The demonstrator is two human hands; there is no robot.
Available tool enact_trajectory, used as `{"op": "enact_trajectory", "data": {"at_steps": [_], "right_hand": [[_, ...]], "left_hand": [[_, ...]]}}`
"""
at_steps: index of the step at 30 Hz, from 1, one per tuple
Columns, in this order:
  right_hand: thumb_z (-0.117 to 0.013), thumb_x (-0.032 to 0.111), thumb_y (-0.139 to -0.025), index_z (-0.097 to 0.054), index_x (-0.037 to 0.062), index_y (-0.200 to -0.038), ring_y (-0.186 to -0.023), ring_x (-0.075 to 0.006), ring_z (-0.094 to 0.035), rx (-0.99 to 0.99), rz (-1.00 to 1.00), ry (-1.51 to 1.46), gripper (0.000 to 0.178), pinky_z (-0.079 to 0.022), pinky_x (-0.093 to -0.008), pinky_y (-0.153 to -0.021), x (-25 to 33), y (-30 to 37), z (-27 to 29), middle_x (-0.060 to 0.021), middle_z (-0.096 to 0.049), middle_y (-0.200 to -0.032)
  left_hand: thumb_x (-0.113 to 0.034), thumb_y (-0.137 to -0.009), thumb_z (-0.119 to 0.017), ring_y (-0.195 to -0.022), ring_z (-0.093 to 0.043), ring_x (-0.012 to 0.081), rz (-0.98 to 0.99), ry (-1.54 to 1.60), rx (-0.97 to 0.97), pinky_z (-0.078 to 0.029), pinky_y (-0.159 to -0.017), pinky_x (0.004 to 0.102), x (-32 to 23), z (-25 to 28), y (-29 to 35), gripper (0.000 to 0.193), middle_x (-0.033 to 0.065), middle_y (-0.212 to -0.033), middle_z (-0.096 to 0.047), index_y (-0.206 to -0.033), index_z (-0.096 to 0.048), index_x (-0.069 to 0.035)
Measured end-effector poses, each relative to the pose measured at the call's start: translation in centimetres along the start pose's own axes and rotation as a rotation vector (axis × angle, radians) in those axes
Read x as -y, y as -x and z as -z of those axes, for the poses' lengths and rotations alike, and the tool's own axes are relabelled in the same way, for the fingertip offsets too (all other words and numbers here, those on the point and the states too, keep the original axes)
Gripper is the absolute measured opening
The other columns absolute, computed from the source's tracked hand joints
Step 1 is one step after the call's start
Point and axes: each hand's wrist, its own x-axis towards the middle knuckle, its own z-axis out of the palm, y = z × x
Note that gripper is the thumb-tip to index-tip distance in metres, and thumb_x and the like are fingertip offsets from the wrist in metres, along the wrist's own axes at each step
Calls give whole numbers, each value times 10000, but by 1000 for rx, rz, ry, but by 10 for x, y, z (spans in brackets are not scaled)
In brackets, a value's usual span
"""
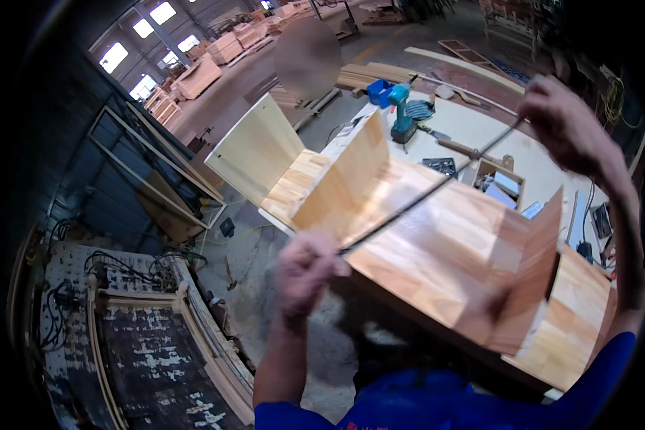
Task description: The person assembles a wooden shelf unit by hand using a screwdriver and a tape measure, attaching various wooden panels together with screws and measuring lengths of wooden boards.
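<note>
A thin dark strip (426, 192) stretches taut on a slant above an unfinished wooden cabinet body (423, 251). Its near left end is pinched in my left hand (307, 271), which is closed beside the cabinet's near edge. My right hand (567, 125), raised at the far right, closes on the other end. Upright boards divide the cabinet: a pale one (347, 175) on the left and a reddish-brown one (534, 276) on the right. Whether the strip touches any board, I cannot tell.
On the pale worktable (480, 122) behind stand a teal cordless drill (403, 118), a blue bin (380, 93) and a wooden tray (521, 188) of small boxes. A wooden frame (97, 344) lies at lower left. Timber stacks (226, 49) fill the back.
</note>
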Motion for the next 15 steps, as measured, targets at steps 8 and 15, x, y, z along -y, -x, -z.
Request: {"op": "enact_trajectory", "data": {"at_steps": [8, 15], "right_hand": [[-626, 265, -919, -705, 81, -874, -894, -262, -608, 30, 88, 258, 204, -504, -400, -806, 177, -215, 22, -77, -638, -866], [-618, 135, -759, -703, 69, -775, -879, -249, -631, 90, 63, 610, 109, -519, -395, -765, 270, -361, -4, -92, -656, -817]], "left_hand": [[-63, -947, -595, -846, -579, 143, 207, 112, -619, -504, -761, 293, 5, 275, 103, 161, 56, -994, -586, -1102, -552, -46], [-72, -925, -622, -822, -610, 125, 483, -61, -792, -535, -717, 257, 24, 350, 117, 200, 69, -950, -616, -1104, -572, 3]]}}
